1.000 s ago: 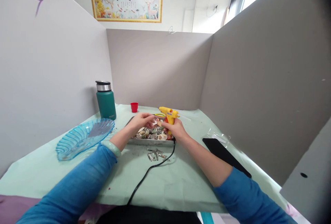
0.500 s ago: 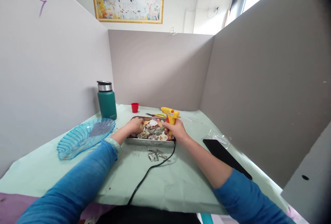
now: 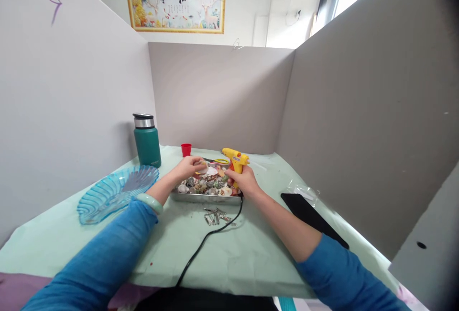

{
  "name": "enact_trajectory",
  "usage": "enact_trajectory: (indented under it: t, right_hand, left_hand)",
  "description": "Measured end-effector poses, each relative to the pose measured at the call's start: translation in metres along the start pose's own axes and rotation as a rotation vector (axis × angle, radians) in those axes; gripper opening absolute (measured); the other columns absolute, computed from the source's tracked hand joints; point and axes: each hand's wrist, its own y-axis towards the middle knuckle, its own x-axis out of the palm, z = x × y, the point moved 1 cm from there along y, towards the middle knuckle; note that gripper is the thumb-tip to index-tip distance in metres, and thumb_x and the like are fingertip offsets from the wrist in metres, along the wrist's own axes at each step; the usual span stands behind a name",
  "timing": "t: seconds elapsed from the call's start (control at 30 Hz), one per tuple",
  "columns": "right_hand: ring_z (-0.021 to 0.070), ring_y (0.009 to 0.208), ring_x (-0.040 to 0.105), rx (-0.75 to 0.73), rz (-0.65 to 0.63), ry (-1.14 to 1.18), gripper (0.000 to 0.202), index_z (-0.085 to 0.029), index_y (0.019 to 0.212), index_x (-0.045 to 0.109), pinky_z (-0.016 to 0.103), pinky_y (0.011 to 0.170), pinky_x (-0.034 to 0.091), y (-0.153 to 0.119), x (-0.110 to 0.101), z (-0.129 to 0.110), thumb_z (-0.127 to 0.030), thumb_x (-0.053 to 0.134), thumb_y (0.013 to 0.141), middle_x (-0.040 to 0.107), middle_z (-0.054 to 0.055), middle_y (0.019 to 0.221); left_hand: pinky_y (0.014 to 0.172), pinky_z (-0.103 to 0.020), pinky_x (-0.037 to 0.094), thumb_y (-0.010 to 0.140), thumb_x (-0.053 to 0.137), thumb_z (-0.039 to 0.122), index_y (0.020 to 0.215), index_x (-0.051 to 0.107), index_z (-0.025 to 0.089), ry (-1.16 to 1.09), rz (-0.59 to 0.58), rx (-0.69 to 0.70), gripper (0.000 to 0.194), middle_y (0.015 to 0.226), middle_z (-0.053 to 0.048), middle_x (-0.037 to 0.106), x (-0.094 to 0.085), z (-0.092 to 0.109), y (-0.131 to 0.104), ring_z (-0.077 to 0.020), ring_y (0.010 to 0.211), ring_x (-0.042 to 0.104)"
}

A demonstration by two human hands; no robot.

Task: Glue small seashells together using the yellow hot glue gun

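My right hand (image 3: pixel 245 181) grips a yellow glue gun (image 3: pixel 236 157) by its handle, above the right end of a metal tray (image 3: pixel 208 199). The gun's nozzle points left. Filling the tray is a mix of small shells (image 3: pixel 211 184), stones and beads. Over the tray's left back part, my left hand (image 3: pixel 191 166) pinches a small pale piece that looks like a shell (image 3: pixel 203 169); the fingers partly cover it. A black cord (image 3: pixel 206 239) runs from the gun down to the table's front edge. In front of the tray lie several metal clips (image 3: pixel 216 216).
A blue shell-shaped dish (image 3: pixel 103 201) stands at the left, with a green bottle (image 3: pixel 147 143) behind it. Behind the tray are a red cup (image 3: pixel 186 149) and yellow-handled scissors (image 3: pixel 220 161). A black flat pad (image 3: pixel 311 217) and a clear plastic bag (image 3: pixel 303 190) lie at the right. Partitions enclose three sides.
My left hand has risen out of the tray's contents and moved slightly back and right, now with a small pale piece in its fingertips. My right hand and the glue gun have hardly moved.
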Motion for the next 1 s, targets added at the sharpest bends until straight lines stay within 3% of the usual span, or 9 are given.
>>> enact_trajectory:
  t: [0.1, 0.17, 0.43, 0.63, 0.83, 1.0]
  right_hand:
    - [0.0079, 0.043, 0.049, -0.046, 0.011, 0.038, 0.029, -0.016, 0.081, 0.055, 0.021, 0.045, 0.043, 0.0, 0.002, -0.003, -0.029, 0.07, 0.06, 0.055, -0.005, 0.055]
    - [0.0079, 0.043, 0.049, -0.077, 0.012, 0.058, 0.031, -0.016, 0.084, 0.056, 0.021, 0.045, 0.042, 0.0, 0.004, -0.005, -0.03, 0.07, 0.06, 0.056, -0.005, 0.056]
    - [0.0098, 0.045, 0.051, -0.072, -0.002, -0.031, 0.026, -0.017, 0.08, 0.057, 0.023, 0.044, 0.041, 0.003, 0.009, 0.005, -0.03, 0.07, 0.062, 0.056, -0.003, 0.06]
    - [0.012, 0.044, 0.05, -0.076, 0.026, -0.078, 0.024, -0.018, 0.079, 0.056, 0.024, 0.042, 0.041, 0.004, 0.007, 0.009, -0.032, 0.068, 0.064, 0.054, -0.003, 0.054]
    - [0.0119, 0.045, 0.051, -0.112, 0.041, -0.117, 0.023, -0.018, 0.077, 0.058, 0.024, 0.044, 0.042, 0.007, 0.006, 0.014, -0.035, 0.068, 0.065, 0.057, -0.002, 0.055]
    - [0.0121, 0.045, 0.051, -0.116, 0.053, -0.118, 0.025, -0.018, 0.08, 0.058, 0.024, 0.045, 0.042, 0.007, 0.006, 0.015, -0.035, 0.068, 0.066, 0.057, -0.003, 0.056]
  left_hand:
    - [0.052, -0.023, 0.049, 0.072, 0.068, 0.039, 0.091, 0.056, 0.015, -0.261, -0.139, -0.069, 0.033, 0.083, -0.006, 0.065, 0.012, 0.014, -0.01, -0.0172, 0.069, 0.066]
    - [0.047, -0.02, 0.045, 0.073, 0.069, 0.035, 0.092, 0.054, 0.016, -0.319, -0.158, -0.092, 0.031, 0.079, -0.005, 0.065, 0.02, 0.021, -0.015, -0.0144, 0.062, 0.064]
    - [0.036, -0.016, 0.032, 0.073, 0.071, 0.024, 0.085, 0.05, 0.016, -0.297, -0.061, -0.098, 0.025, 0.061, 0.001, 0.06, 0.037, 0.026, -0.02, -0.0119, 0.049, 0.059]
    - [0.036, -0.017, 0.034, 0.068, 0.07, 0.017, 0.098, 0.057, 0.015, -0.358, -0.009, -0.118, 0.032, 0.076, -0.001, 0.065, 0.045, 0.022, -0.022, -0.0122, 0.054, 0.061]
    - [0.035, -0.016, 0.033, 0.071, 0.072, 0.023, 0.099, 0.06, 0.013, -0.423, -0.038, -0.091, 0.032, 0.081, -0.004, 0.066, 0.047, 0.018, -0.021, -0.0101, 0.054, 0.059]
    - [0.035, -0.016, 0.033, 0.073, 0.072, 0.031, 0.096, 0.062, 0.013, -0.447, 0.011, -0.122, 0.031, 0.079, -0.003, 0.065, 0.048, 0.016, -0.02, -0.0095, 0.052, 0.058]
